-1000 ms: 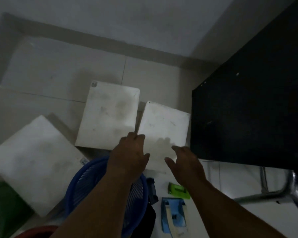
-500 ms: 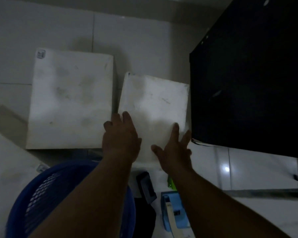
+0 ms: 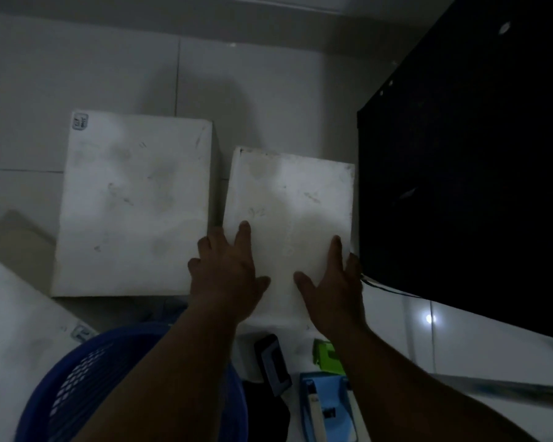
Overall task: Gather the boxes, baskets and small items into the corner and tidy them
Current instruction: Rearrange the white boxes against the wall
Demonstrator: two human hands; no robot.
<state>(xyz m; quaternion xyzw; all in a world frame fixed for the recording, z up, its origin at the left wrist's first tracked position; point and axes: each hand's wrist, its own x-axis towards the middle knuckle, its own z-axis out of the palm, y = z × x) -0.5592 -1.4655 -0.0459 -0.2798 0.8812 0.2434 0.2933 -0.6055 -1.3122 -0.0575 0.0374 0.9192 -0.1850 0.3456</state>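
Two white boxes stand side by side on the tiled floor. The right white box (image 3: 288, 199) sits against a black panel (image 3: 466, 173). My left hand (image 3: 227, 272) lies flat on that box's near left edge with fingers spread. My right hand (image 3: 331, 288) presses flat on its near right part, fingers straight along the right edge. The left white box (image 3: 131, 202) carries a small label at its far left corner. A third white box (image 3: 10, 330) lies tilted at the lower left. A blue basket (image 3: 77, 387) sits under my left forearm.
Near the boxes' front lie a black item (image 3: 273, 365), a green item (image 3: 326, 352) and a blue tape dispenser (image 3: 324, 406). The wall base runs along the top. Bare floor tiles (image 3: 479, 352) show at the right, below the black panel.
Both hands have moved forward and settled flat on the right white box. The view has closed in on the boxes and the wall.
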